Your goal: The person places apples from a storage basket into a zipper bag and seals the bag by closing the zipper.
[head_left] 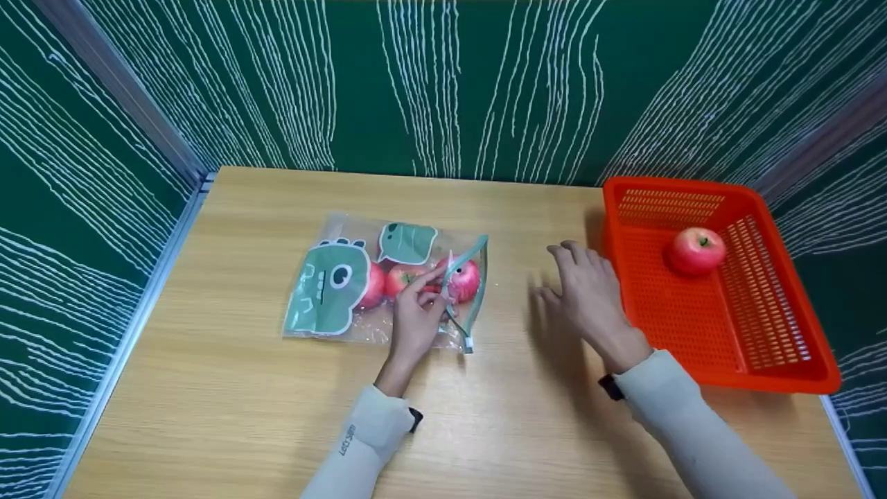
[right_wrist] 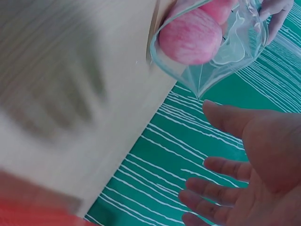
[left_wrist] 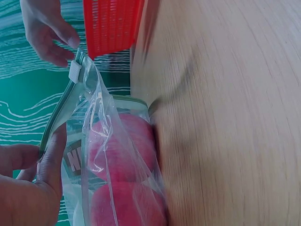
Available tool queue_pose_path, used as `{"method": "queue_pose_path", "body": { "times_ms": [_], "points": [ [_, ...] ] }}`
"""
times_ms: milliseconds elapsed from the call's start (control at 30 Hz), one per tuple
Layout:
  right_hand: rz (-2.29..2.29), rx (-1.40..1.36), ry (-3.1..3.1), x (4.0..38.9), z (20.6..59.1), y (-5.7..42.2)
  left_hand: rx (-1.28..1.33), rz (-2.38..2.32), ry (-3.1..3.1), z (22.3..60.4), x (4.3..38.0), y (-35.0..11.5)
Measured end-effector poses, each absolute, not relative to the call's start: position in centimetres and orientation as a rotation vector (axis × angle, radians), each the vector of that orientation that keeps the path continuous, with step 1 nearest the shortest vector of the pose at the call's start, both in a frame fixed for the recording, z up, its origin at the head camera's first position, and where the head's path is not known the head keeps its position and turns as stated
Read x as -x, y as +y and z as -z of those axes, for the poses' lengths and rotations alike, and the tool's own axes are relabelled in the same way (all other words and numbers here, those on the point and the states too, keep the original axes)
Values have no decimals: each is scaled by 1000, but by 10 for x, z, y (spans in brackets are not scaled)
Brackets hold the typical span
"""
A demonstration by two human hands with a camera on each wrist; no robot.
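A clear zip bag (head_left: 388, 326) with a green cartoon monster print lies on the table, its green-edged mouth facing right and gaping. Inside it several red apples (head_left: 463, 281) sit in a row, the last one close to the mouth. My left hand (head_left: 418, 315) pinches the bag's upper rim between thumb and fingers, lifting it, as the left wrist view also shows. My right hand (head_left: 589, 294) hovers between the bag and the red basket (head_left: 783, 374), fingers spread and holding nothing. One apple (head_left: 696, 251) rests in that basket.
The basket stands at the table's right side, near my right forearm. Green walls (head_left: 485, 90) with white wavy lines enclose the wooden table (head_left: 208, 388) at the back and sides. A white zip slider (left_wrist: 75, 71) sits at one end of the bag's rim.
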State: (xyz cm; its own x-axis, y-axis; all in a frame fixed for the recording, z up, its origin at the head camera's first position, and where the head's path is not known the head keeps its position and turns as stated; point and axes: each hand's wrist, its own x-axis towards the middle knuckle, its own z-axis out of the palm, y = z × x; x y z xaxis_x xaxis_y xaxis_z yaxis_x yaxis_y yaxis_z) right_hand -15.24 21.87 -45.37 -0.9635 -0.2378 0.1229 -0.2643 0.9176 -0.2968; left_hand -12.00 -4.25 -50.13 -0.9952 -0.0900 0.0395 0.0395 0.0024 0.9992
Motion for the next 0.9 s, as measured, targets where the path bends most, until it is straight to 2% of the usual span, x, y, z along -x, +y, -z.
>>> {"method": "queue_pose_path", "body": {
  "times_ms": [900],
  "points": [
    [-289,-433,-2970,141,430,278,-69,2148,-2177,502,121,-43]
  ]
}}
